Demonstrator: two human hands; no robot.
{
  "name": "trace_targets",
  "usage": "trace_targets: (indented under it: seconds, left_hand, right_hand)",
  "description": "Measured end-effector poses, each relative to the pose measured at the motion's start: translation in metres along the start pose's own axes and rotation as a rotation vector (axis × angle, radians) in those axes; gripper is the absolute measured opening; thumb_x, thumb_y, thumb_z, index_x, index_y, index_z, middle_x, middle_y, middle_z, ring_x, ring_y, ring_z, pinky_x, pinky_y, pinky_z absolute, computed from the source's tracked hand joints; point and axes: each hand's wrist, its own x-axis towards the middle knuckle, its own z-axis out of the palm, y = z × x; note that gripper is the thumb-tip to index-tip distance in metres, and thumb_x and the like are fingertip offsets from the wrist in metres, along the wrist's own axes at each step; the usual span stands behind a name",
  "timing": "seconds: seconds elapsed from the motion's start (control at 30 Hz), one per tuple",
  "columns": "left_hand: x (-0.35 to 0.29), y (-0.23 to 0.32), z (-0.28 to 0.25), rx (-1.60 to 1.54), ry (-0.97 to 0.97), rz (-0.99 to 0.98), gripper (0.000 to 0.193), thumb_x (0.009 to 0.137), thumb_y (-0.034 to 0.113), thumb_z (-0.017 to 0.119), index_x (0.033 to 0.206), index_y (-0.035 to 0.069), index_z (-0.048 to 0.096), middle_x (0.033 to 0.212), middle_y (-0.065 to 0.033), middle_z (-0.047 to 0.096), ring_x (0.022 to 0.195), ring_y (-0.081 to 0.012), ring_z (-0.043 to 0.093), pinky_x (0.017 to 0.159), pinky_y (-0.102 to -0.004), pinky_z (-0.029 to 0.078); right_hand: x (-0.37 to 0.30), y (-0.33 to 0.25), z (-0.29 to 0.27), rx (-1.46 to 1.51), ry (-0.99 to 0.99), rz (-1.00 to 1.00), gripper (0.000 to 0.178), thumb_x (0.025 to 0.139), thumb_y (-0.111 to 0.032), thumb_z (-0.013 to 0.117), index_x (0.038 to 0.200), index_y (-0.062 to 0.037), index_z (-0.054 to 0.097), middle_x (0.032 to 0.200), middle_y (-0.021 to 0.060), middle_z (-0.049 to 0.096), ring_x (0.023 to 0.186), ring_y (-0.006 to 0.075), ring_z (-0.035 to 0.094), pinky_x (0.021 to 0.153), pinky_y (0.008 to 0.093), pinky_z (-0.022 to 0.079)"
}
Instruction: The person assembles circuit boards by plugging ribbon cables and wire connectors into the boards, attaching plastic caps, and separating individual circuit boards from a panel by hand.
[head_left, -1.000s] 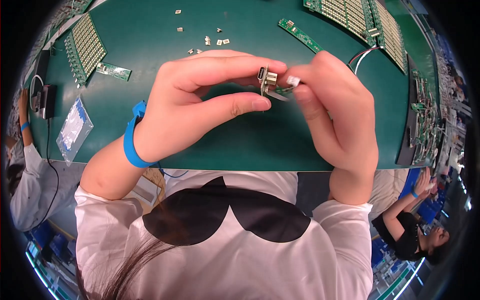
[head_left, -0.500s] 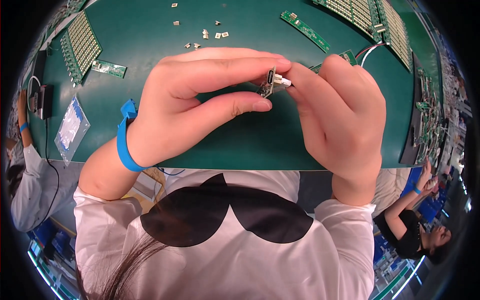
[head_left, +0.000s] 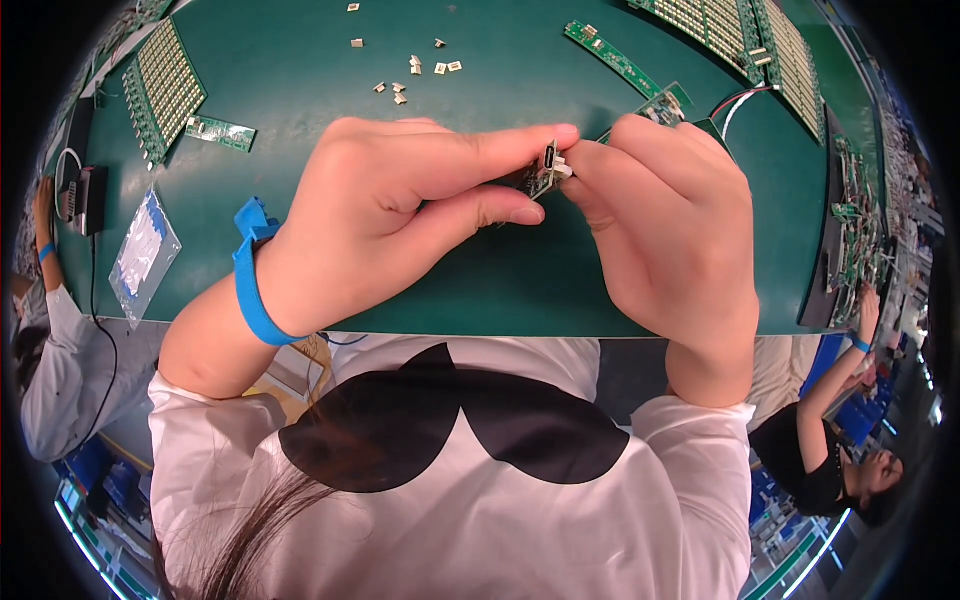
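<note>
Meeting at the upper centre of the frame, a small circuit board (head_left: 541, 184) and a white plug (head_left: 564, 171), apart a second ago, now appear to touch, suggesting a fit under way; full seating cannot be told. The board tilts, its dark oval port (head_left: 550, 157) showing. The left hand's (head_left: 375, 195) grip clamps it; the right hand's (head_left: 685, 220) pinches the plug, above the green table (head_left: 450, 295).

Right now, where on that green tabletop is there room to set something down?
The tabletop shows bare between the small loose parts and the long board, and between its near edge, left hand and right hand. The right side is crowded with panels and jumbled boards.
</note>
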Motion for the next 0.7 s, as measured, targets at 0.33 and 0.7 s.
trace_targets:
  seconds: [0.33,0.7]
  left_hand:
    - [0.007,0.008,-0.005,0.256,0.089,0.050,0.039,0.069,0.011,0.071,0.108,0.010,0.064,0.062,-0.0095,0.056,0.051,-0.0231,0.049,0.049,-0.0321,0.040]
    - [0.018,0.007,0.013,-0.376,0.128,-0.094,0.035,0.082,-0.001,0.057,0.117,-0.002,0.054,0.099,-0.0139,0.065,0.088,-0.0177,0.063,0.078,-0.0263,0.048]
  right_hand:
    - [0.011,0.009,-0.001,0.169,-0.055,0.015,0.009,0.068,-0.013,0.061,0.068,-0.0061,0.056,0.065,0.0065,0.050,0.062,0.0253,0.054,0.055,0.0353,0.041]
    - [-0.001,0.023,-0.053,0.201,-0.119,0.071,0.020,0.087,-0.025,0.051,0.078,-0.0084,0.058,0.080,0.0065,0.059,0.077,0.0263,0.055,0.075,0.0355,0.040]
